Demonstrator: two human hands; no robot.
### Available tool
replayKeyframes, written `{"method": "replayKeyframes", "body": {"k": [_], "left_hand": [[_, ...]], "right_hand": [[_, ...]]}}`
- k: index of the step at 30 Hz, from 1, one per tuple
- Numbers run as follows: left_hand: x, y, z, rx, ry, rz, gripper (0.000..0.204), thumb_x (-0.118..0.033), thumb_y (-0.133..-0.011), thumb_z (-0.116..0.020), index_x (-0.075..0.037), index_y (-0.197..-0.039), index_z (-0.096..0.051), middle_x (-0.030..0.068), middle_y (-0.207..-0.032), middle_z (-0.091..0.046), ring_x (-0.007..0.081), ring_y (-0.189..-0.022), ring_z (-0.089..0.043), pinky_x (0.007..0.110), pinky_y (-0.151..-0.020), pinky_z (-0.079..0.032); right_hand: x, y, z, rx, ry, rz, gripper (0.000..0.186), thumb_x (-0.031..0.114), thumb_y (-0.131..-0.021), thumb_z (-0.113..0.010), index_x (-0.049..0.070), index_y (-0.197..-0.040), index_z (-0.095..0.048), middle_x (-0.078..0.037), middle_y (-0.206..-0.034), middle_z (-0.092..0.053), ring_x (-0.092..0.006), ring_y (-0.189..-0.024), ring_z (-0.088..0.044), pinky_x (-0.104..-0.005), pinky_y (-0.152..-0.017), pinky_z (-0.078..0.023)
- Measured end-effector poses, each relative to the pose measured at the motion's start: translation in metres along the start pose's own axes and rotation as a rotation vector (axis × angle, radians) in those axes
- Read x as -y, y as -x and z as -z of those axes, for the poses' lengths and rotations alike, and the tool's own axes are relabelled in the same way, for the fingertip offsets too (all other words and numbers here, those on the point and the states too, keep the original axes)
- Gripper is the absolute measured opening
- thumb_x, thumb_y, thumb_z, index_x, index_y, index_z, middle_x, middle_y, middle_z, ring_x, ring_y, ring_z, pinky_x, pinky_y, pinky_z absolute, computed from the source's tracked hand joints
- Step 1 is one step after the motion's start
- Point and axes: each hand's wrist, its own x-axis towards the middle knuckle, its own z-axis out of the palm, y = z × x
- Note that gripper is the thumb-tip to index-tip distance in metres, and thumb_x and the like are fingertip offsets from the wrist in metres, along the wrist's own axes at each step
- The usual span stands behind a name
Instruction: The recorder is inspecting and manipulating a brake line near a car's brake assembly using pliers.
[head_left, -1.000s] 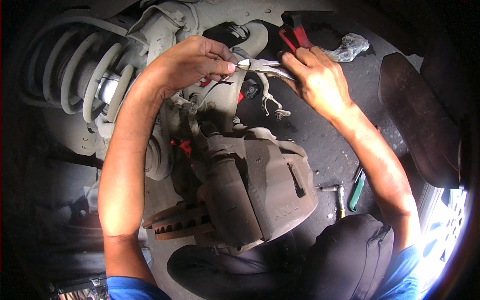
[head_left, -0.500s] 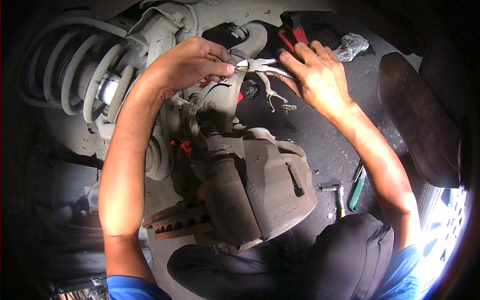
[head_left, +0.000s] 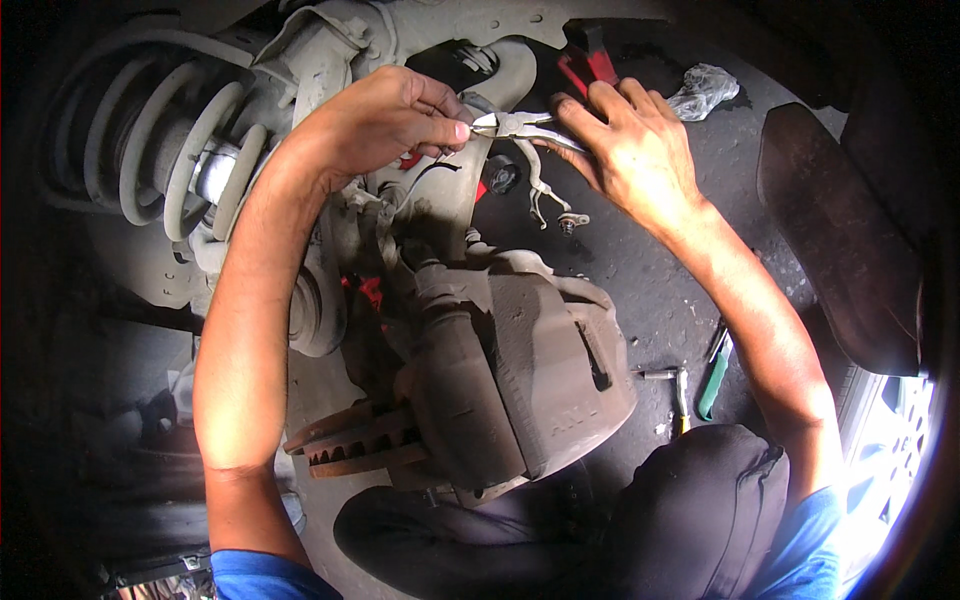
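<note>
Gripping pliers (head_left: pixel 514 125) in right hand (head_left: pixel 635 145), with fingers wrapped round handles. Pinching together fingers of left hand (head_left: pixel 400 118) at pliers' tips; can't make out anything between. Holding pliers between hands, beyond brake caliper (head_left: pixel 560 375). Best: align tips squarely, squeeze gradually, steady both wrists, guard left fingertips against slip.

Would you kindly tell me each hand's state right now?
Left hand: closed, pinching at the tip of the pliers; item unclear.
Right hand: closed, holding the pliers.
</note>
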Motion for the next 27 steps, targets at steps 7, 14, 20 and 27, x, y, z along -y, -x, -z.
{"method": "replayKeyframes", "body": {"k": [7, 14, 20, 27], "left_hand": [[-0.004, 0.001, -0.003, -0.021, 0.013, 0.021, 0.022, -0.015, -0.092, -0.076, 0.003, -0.103, -0.073, 0.0051, -0.080, -0.072, 0.0111, -0.074, -0.065, 0.025, -0.072, -0.050], [-0.001, 0.001, -0.002, -0.018, 0.014, 0.010, 0.024, -0.018, -0.092, -0.077, 0.004, -0.103, -0.073, 0.0048, -0.081, -0.072, 0.0104, -0.075, -0.064, 0.025, -0.073, -0.050], [-0.005, 0.002, -0.004, -0.016, 0.038, 0.013, 0.024, -0.017, -0.092, -0.077, 0.003, -0.104, -0.073, 0.0043, -0.083, -0.072, 0.0101, -0.076, -0.064, 0.024, -0.074, -0.050], [-0.003, 0.001, -0.003, -0.022, 0.047, -0.010, 0.024, -0.016, -0.091, -0.077, 0.004, -0.104, -0.073, 0.0032, -0.083, -0.071, 0.0100, -0.076, -0.064, 0.024, -0.075, -0.050]], "right_hand": [[0.000, 0.001, 0.001, 0.013, -0.082, -0.048, 0.035, 0.038, -0.084, -0.079, 0.017, -0.110, -0.068, -0.006, -0.093, -0.060, -0.0273, -0.086, -0.066, -0.0431, -0.079, -0.058], [-0.001, -0.001, -0.003, 0.004, -0.071, -0.022, 0.032, 0.034, -0.086, -0.076, 0.013, -0.107, -0.065, -0.008, -0.088, -0.060, -0.0277, -0.085, -0.067, -0.0417, -0.072, -0.058], [-0.005, -0.001, -0.004, 0.012, -0.051, -0.028, 0.019, 0.023, -0.088, -0.071, 0.012, -0.103, -0.063, -0.007, -0.085, -0.062, -0.0269, -0.081, -0.068, -0.0399, -0.066, -0.059], [-0.002, -0.001, -0.004, 0.042, -0.048, -0.078, 0.017, 0.023, -0.090, -0.071, 0.013, -0.102, -0.066, -0.007, -0.085, -0.064, -0.0256, -0.080, -0.069, -0.0388, -0.066, -0.059]]}}
